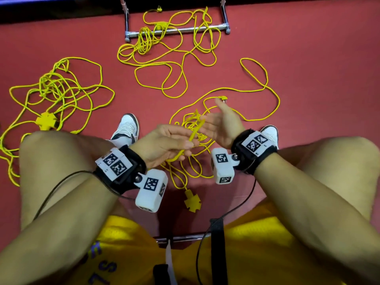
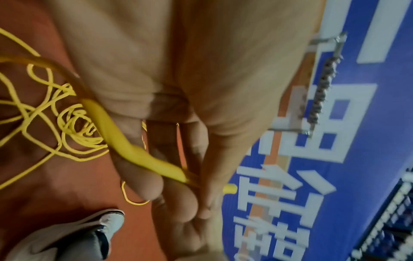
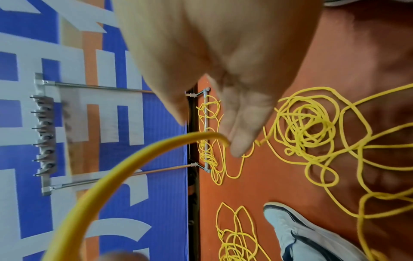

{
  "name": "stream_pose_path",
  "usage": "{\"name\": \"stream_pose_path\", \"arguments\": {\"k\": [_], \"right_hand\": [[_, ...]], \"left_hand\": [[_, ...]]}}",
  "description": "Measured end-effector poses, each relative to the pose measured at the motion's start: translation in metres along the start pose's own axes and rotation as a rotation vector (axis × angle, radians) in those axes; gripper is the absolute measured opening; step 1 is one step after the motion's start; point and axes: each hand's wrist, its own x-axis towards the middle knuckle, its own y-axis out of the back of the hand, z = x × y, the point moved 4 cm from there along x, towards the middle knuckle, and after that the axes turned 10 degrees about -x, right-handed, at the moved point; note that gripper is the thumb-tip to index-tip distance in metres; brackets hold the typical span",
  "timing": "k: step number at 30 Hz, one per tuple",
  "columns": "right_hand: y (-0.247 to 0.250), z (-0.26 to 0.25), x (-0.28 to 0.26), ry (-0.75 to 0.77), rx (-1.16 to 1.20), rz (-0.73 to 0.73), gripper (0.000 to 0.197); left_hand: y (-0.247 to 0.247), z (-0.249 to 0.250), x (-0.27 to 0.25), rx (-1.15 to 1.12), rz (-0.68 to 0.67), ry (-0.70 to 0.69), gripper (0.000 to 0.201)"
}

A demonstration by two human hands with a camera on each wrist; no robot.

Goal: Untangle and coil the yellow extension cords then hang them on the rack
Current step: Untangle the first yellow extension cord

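A: Pinching a cord (image 1: 194, 134) — is that what the left hand (image 1: 164, 145) does?

B: Yes. Its fingers (image 2: 176, 203) curl under a short yellow stretch and the thumb presses on top. The cord is round, smooth and rubbery, bent in a soft curve across the fingers.

A: And the right hand (image 1: 221, 124)?

B: Mostly spread, palm turned inward. Its fingertips (image 3: 241, 141) meet the upper end of that same stretch; the wrist view shows a thick yellow arc ending at them. Whether they nip it or only touch it, I cannot tell.

A: Where are the other cords?

B: On the red matte floor (image 1: 308, 68). A tight tangle (image 1: 193, 140) lies right under the hands, with a flat cross-shaped socket (image 1: 192, 200) nearer, between the knees. A looser heap (image 1: 57, 89) with another cross socket (image 1: 46, 121) sits at the left. Far off, more loops (image 1: 164, 54) trail over the shiny metal bar of the rack (image 1: 176, 30).

A: Anything else?

B: White shoes (image 1: 127, 126), yellow shorts (image 1: 257, 254).
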Motion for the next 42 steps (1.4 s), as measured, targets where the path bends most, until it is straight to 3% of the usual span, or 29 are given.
{"name": "stream_pose_path", "arguments": {"k": [2, 6, 8, 11, 14, 16, 21, 23, 26, 28, 31, 34, 36, 38, 42], "right_hand": [[-0.004, 0.004, 0.003, -0.004, -0.085, 0.021, 0.023], [-0.010, 0.006, 0.005, -0.033, -0.008, -0.072, 0.034], [-0.015, -0.003, 0.000, 0.014, -0.088, -0.177, 0.030], [-0.027, -0.008, -0.019, 0.122, -0.240, -0.355, 0.035], [-0.038, 0.005, -0.036, 0.169, -0.407, -0.538, 0.032], [-0.041, 0.015, -0.043, 0.179, -0.531, -0.581, 0.029], [-0.041, 0.016, -0.050, 0.153, -0.743, -0.486, 0.014], [-0.034, 0.009, -0.047, 0.136, -0.779, -0.365, 0.016], [-0.020, -0.004, -0.034, 0.118, -0.653, -0.101, 0.021], [-0.015, -0.003, -0.026, 0.055, -0.560, -0.037, 0.030], [-0.017, 0.006, -0.017, 0.018, -0.545, -0.074, 0.049], [-0.018, 0.009, -0.013, 0.088, -0.528, -0.067, 0.023], [-0.019, 0.007, -0.014, 0.141, -0.419, -0.079, 0.003], [-0.023, 0.002, -0.016, 0.243, -0.347, -0.139, 0.012], [-0.038, 0.002, -0.031, 0.463, -0.504, -0.344, 0.019]], "left_hand": [[-0.003, -0.007, 0.001, 0.109, -0.015, 0.014, 0.028], [-0.006, -0.017, 0.003, 0.139, -0.005, 0.067, 0.027], [-0.003, -0.014, 0.006, 0.084, 0.055, 0.073, 0.024], [0.011, -0.005, 0.016, -0.083, 0.223, 0.073, 0.043], [0.020, 0.005, 0.022, -0.350, 0.212, 0.043, 0.052], [0.023, 0.010, 0.023, -0.385, 0.209, -0.002, 0.043], [0.017, 0.015, 0.022, -0.394, 0.207, -0.159, 0.018], [0.014, 0.017, 0.020, -0.378, 0.170, -0.184, 0.016], [0.009, 0.017, 0.015, -0.272, 0.098, -0.147, 0.018], [0.001, 0.010, 0.012, -0.185, 0.029, -0.062, 0.020], [-0.007, -0.007, 0.007, -0.073, -0.088, 0.075, 0.024], [-0.009, -0.020, 0.007, 0.012, -0.088, 0.144, 0.024], [-0.007, -0.023, 0.008, 0.007, -0.013, 0.185, 0.025], [-0.001, -0.022, 0.011, -0.085, 0.102, 0.220, 0.040], [0.014, -0.015, 0.017, -0.301, 0.277, 0.179, 0.064]]}}
